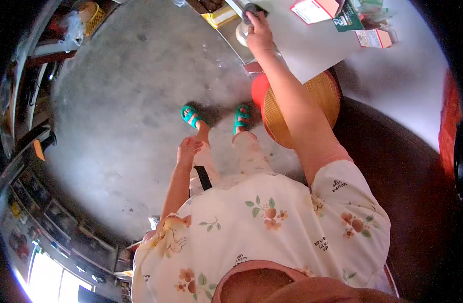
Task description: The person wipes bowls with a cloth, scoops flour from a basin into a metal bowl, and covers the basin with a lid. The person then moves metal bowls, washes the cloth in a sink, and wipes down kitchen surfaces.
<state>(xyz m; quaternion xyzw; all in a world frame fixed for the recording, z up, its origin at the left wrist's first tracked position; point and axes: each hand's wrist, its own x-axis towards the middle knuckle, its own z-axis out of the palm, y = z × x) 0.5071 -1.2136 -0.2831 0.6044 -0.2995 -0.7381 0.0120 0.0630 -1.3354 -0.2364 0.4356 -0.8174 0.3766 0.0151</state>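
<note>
My right hand (pixel 260 34) reaches forward to the pale table's edge, fingers closed on a small dark object (pixel 254 11) too unclear to name. Beside and partly under that hand is a round whitish item (pixel 241 33). My left hand (pixel 190 147) hangs low near my left thigh, fingers loosely bent and holding nothing visible. Red-and-white boxes (pixel 312 10) (pixel 374 38) and a dark green box (pixel 348 19) lie on the table (pixel 312 48) to the right of my right hand.
A round stool with a woven-looking tan top (pixel 322 101) and red side stands under my right forearm. Grey floor (pixel 115 101) surrounds my feet in green sandals (pixel 192 116). Shelves with a yellow basket (pixel 94 19) and a plastic bag (pixel 74 31) line the left.
</note>
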